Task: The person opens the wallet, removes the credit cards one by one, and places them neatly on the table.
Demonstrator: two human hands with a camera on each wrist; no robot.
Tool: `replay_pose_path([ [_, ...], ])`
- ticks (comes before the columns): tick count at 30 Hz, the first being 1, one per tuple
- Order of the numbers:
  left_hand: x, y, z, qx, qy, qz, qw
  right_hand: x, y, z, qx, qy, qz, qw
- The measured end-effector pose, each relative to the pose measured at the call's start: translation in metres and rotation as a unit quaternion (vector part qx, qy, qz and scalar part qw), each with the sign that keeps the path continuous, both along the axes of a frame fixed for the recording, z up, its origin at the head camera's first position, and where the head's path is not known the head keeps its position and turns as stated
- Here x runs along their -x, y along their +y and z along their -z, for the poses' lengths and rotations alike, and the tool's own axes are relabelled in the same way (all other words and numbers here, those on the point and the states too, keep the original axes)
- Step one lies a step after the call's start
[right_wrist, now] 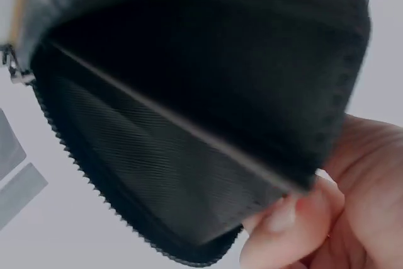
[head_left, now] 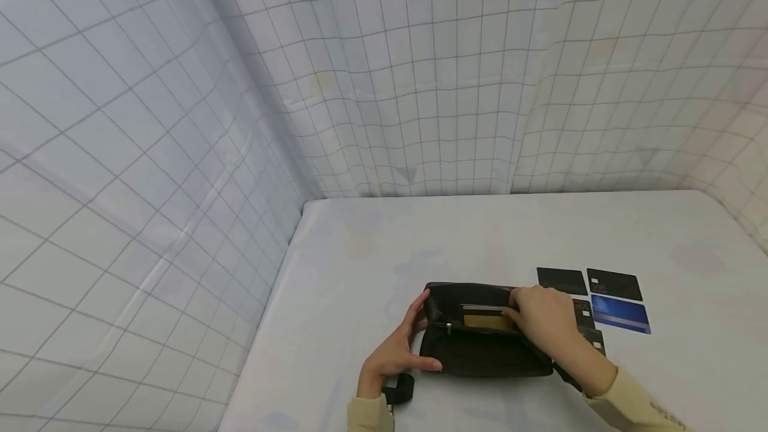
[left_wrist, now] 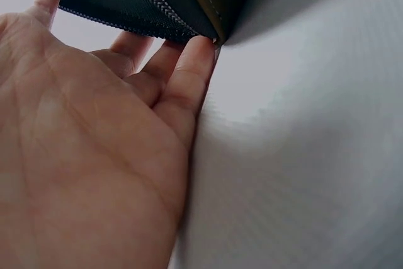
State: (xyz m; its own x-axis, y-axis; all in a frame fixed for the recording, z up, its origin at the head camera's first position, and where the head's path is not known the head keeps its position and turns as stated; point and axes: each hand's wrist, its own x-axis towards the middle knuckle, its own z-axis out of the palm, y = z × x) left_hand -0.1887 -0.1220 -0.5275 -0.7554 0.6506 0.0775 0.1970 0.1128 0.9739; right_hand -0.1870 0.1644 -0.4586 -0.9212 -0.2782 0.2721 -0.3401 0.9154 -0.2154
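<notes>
Head view: the left hand (head_left: 396, 350) and right hand (head_left: 545, 317) are holding a black, rectangular zippered wallet (head_left: 486, 354) open on a white table (head_left: 336, 272), beside flat black and blue cards (head_left: 615, 285). Left wrist: fingers (left_wrist: 194, 64) are gripping its corner. Right wrist: fingers (right_wrist: 296, 231) are pinching its edge.

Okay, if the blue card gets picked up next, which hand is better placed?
Probably the right hand: it holds the right end of the black wallet, nearer the blue card. The left hand holds the opposite end, farther away.
</notes>
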Motion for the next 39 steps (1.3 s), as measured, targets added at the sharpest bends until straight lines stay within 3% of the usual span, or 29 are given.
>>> replay_pose_path([
  [5, 0.0, 0.0, 0.002, -0.014, 0.01, -0.002, 0.9999, 0.005, -0.002, 0.001, 0.044, -0.036, -0.036, 0.998],
  [7, -0.002, 0.001, -0.006, -0.018, 0.01, 0.002, 0.9998, 0.008, -0.001, 0.002, 0.068, -0.057, -0.05, 0.995],
  [12, -0.002, 0.001, -0.007, -0.011, 0.012, 0.008, 0.9998, 0.012, 0.001, 0.003, 0.077, -0.08, -0.057, 0.992],
  [24, -0.001, 0.002, -0.007, -0.002, 0.013, 0.007, 0.9999, 0.016, -0.004, 0.013, 0.062, -0.049, -0.014, 0.997],
  [39, -0.001, 0.001, -0.007, -0.002, 0.021, 0.01, 0.9997, 0.02, -0.01, 0.017, 0.021, -0.04, -0.022, 0.999],
])
